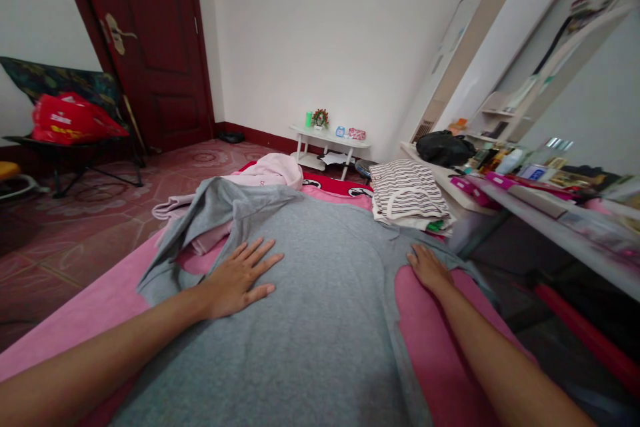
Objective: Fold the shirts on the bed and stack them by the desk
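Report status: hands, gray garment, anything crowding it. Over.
Left hand spread flat on gray garment. Right hand on right-side sleeve. Garment laid out, left-side sleeve rumpled. Folded striped garment close by, beyond right hand.

The spread grey cloth garment [320, 267] is plain. The flat pink cloth cover [90, 300] is a single tone. The folded white cloth garment [413, 183] bears dark stripes. The crinkled red plastic bag [75, 121] shows yellow and white lettering. The glossy reddish floor tiles [205, 157] carry paler floral motifs.
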`<state>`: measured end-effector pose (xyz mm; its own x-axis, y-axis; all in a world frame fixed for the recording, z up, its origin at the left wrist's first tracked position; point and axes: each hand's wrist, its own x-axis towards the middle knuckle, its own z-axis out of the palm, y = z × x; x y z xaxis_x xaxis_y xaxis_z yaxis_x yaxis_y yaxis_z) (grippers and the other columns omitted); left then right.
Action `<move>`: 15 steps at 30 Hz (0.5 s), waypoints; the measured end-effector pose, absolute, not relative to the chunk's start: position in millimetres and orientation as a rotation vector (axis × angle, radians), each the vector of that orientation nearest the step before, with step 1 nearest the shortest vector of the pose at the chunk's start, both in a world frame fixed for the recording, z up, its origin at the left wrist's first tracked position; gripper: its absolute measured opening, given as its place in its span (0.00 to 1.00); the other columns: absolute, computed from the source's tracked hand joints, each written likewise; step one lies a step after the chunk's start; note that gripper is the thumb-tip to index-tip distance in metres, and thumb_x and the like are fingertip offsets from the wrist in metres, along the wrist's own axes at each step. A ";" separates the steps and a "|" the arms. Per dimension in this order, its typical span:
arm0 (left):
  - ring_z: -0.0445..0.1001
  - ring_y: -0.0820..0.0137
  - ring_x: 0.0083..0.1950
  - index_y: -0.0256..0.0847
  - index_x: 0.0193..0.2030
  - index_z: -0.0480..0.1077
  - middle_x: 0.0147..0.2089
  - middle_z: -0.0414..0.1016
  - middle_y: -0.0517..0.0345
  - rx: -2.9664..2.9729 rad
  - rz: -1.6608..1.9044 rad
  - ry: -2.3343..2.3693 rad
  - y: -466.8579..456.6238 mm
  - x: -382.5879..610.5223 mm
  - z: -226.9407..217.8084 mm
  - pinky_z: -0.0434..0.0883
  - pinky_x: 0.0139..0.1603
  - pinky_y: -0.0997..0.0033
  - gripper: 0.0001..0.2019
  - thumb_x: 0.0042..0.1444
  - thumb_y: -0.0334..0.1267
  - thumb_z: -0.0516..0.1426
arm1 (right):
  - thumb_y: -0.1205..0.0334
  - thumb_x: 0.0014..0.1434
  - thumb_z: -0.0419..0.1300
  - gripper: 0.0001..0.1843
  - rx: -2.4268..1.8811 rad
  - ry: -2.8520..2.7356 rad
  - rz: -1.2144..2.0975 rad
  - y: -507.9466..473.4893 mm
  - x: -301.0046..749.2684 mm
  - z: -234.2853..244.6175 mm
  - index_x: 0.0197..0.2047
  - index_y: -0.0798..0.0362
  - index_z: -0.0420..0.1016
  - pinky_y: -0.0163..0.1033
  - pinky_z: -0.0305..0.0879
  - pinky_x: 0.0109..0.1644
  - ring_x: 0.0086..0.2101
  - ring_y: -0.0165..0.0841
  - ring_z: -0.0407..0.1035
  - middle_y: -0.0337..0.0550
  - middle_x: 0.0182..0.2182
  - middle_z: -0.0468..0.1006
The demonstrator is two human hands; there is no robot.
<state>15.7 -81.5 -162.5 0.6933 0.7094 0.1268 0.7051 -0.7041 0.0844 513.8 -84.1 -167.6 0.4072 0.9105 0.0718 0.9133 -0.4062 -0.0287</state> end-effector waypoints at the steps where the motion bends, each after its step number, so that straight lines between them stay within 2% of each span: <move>1: 0.42 0.52 0.72 0.55 0.70 0.46 0.73 0.40 0.53 2.865 0.250 1.196 -85.4 12.6 -163.1 0.47 0.67 0.45 0.31 0.63 0.59 0.44 | 0.56 0.65 0.43 0.27 -2.578 -1.688 -0.056 -89.0 510.3 -163.4 0.64 0.58 0.60 0.53 0.55 0.60 0.62 0.44 0.55 0.55 0.64 0.59; 3: 0.45 0.54 0.71 0.54 0.69 0.49 0.73 0.43 0.53 2.859 0.295 1.200 -92.3 8.4 -163.2 0.49 0.67 0.47 0.30 0.63 0.58 0.45 | 0.57 0.63 0.46 0.24 -2.532 -1.742 -0.065 -100.4 495.9 -155.7 0.59 0.57 0.67 0.46 0.58 0.58 0.58 0.42 0.61 0.55 0.58 0.67; 5: 0.49 0.56 0.70 0.52 0.67 0.54 0.72 0.48 0.52 2.845 0.349 1.197 -97.6 7.1 -160.9 0.51 0.67 0.50 0.28 0.63 0.56 0.45 | 0.53 0.63 0.47 0.22 -2.464 -1.754 -0.090 -112.7 477.1 -150.7 0.52 0.54 0.72 0.44 0.62 0.53 0.51 0.41 0.68 0.52 0.51 0.74; 7: 0.54 0.58 0.68 0.50 0.64 0.60 0.69 0.55 0.51 2.829 0.411 1.192 -99.5 9.5 -155.6 0.54 0.66 0.53 0.25 0.63 0.54 0.47 | 0.46 0.63 0.44 0.24 -2.418 -1.692 -0.093 -121.6 461.6 -148.4 0.47 0.52 0.74 0.43 0.64 0.47 0.46 0.42 0.71 0.50 0.46 0.76; 9: 0.62 0.60 0.63 0.46 0.57 0.67 0.63 0.63 0.50 2.794 0.472 1.208 -96.6 17.1 -147.9 0.59 0.63 0.57 0.20 0.63 0.50 0.49 | 0.43 0.63 0.43 0.27 -2.447 -1.576 -0.069 -122.8 454.7 -147.7 0.48 0.53 0.73 0.44 0.65 0.42 0.43 0.43 0.73 0.51 0.44 0.77; 11: 0.70 0.62 0.54 0.42 0.47 0.72 0.54 0.71 0.50 2.733 0.481 1.265 -89.5 32.0 -140.2 0.65 0.57 0.62 0.15 0.63 0.44 0.49 | 0.44 0.62 0.46 0.27 -2.522 -1.478 -0.043 -114.8 457.1 -146.7 0.51 0.55 0.71 0.43 0.65 0.41 0.44 0.44 0.73 0.52 0.44 0.78; 13: 0.73 0.64 0.48 0.41 0.40 0.73 0.46 0.74 0.51 2.674 0.459 1.324 -80.2 54.8 -135.4 0.68 0.52 0.65 0.13 0.63 0.41 0.48 | 0.48 0.62 0.48 0.24 -2.572 -1.428 -0.040 -99.9 464.7 -144.4 0.51 0.54 0.71 0.42 0.65 0.41 0.45 0.44 0.73 0.52 0.45 0.78; 15: 0.73 0.63 0.49 0.40 0.45 0.73 0.49 0.73 0.48 2.641 0.463 1.365 -71.5 83.0 -136.2 0.68 0.53 0.64 0.14 0.62 0.43 0.49 | 0.52 0.61 0.49 0.20 -2.581 -1.437 -0.052 -81.8 471.5 -140.9 0.48 0.52 0.74 0.40 0.64 0.40 0.45 0.43 0.73 0.50 0.44 0.79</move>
